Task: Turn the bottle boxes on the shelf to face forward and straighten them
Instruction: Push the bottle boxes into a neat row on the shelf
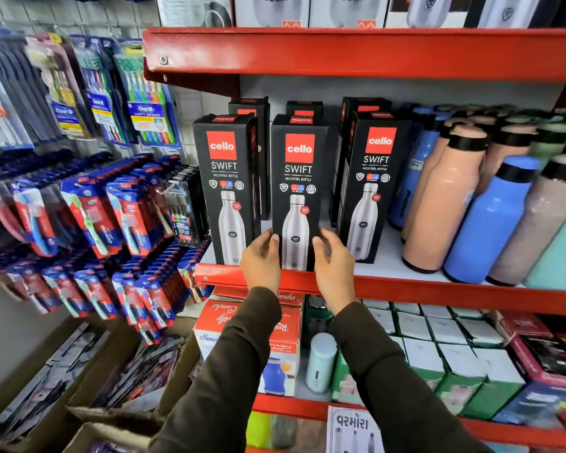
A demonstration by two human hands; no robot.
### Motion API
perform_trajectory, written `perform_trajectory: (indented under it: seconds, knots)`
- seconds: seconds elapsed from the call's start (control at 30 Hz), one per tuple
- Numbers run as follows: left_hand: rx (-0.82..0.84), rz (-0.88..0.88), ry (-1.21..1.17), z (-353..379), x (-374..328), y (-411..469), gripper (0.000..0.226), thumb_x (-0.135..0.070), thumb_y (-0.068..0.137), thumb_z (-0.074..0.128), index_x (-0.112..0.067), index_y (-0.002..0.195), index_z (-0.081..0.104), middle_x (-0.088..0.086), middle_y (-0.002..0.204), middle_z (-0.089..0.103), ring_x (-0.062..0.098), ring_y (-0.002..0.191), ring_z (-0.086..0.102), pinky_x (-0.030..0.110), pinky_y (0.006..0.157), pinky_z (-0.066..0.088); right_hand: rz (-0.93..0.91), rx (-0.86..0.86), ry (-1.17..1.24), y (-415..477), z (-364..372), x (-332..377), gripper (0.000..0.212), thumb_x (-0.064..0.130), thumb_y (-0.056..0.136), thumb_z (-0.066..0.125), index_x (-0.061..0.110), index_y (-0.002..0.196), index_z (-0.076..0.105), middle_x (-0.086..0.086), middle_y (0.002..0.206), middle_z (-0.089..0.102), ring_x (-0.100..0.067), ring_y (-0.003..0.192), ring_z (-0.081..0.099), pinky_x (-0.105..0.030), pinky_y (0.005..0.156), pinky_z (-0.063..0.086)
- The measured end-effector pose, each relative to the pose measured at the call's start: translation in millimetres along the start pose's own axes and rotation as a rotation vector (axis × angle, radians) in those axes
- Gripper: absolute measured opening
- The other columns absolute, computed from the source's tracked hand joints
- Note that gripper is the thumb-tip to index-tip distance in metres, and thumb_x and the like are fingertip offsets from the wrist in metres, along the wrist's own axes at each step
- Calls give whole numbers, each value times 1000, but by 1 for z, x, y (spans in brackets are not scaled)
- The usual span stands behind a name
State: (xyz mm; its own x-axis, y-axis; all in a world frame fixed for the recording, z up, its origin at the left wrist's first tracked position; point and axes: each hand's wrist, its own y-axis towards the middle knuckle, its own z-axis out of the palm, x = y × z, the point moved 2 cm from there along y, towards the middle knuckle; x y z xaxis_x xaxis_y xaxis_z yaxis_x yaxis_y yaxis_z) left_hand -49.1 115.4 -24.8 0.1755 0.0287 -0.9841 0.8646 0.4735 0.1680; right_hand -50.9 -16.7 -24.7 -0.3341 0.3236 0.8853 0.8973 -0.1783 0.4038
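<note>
Three black Cello Swift bottle boxes stand in a front row on the red shelf (438, 289), all with their printed fronts toward me. The middle box (297, 178) is gripped at its lower part from both sides: my left hand (261, 259) on its left edge, my right hand (334, 259) on its right edge. The left box (224, 178) stands close beside it. The right box (371, 178) stands apart and leans slightly. More black boxes (249, 107) stand behind them, mostly hidden.
Loose peach, blue and mint bottles (490, 217) crowd the shelf's right part. Toothbrush packs (118, 204) hang on the wall at the left. An upper red shelf (340, 53) hangs overhead. Boxed goods (438, 361) fill the shelf below.
</note>
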Motion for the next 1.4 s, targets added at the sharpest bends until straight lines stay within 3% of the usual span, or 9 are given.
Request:
perform_trajectory:
  seconds: [0.17,0.27,0.4,0.47,0.63,0.73,0.97,1.07,1.4]
  knots:
    - [14,26,-99,4,-3,-21,48,-22,96,57,-13,142,45,6,144,53,14,128,51,24,104,41,13,-4,30,-4,-11,-4,37,26,102,47,13,136,54,-5,132,62,-10,115,57,10,78,34]
    - [-116,227,-93,8,0,-43,43,-23,95,58,-22,136,48,-2,136,54,18,121,54,33,99,48,-19,-78,58,-7,-27,-7,35,23,102,49,14,135,56,-5,135,61,-12,120,57,7,85,37]
    - [-61,478,-102,32,-12,-65,30,-13,99,48,-20,126,57,-5,122,64,14,111,61,33,93,51,-109,-220,47,0,-53,-14,34,20,99,52,18,133,55,-2,130,55,-19,122,56,-33,105,48]
    - [87,494,-122,52,-16,-68,33,-9,101,43,-15,131,56,-3,128,63,8,121,59,25,101,47,-119,-276,13,9,-65,-18,37,21,98,53,17,135,51,-5,133,51,-18,125,53,-37,108,44]
    - [338,337,62,106,-20,-55,48,-15,104,36,-10,151,29,4,158,32,10,147,28,5,112,18,36,-216,-20,39,-86,-28,52,22,101,48,8,149,32,-12,156,32,-23,145,31,-29,117,24]
    - [364,137,131,128,-22,-41,53,-19,105,33,-6,153,16,10,163,19,20,151,18,24,120,14,139,-137,-38,59,-91,-37,55,22,102,43,5,152,26,-14,161,27,-26,149,25,-37,122,20]
    - [298,-78,113,144,-17,-21,41,-26,103,37,-5,137,47,20,139,54,35,131,49,30,103,37,171,-58,-115,73,-96,-44,49,25,102,47,2,144,42,-19,148,49,-33,138,45,-35,111,32]
    - [230,-101,67,143,-16,-20,36,-25,102,41,-7,132,53,16,133,59,32,126,53,22,91,34,147,-93,-106,74,-100,-50,45,26,100,52,3,138,51,-19,139,57,-32,130,54,-36,109,39]
    - [158,-53,64,129,-11,-34,33,-26,100,47,-8,126,57,12,124,65,20,110,58,20,88,34,75,-138,-49,52,-109,-48,37,25,98,56,6,130,59,-13,128,65,-15,110,60,-20,92,40]
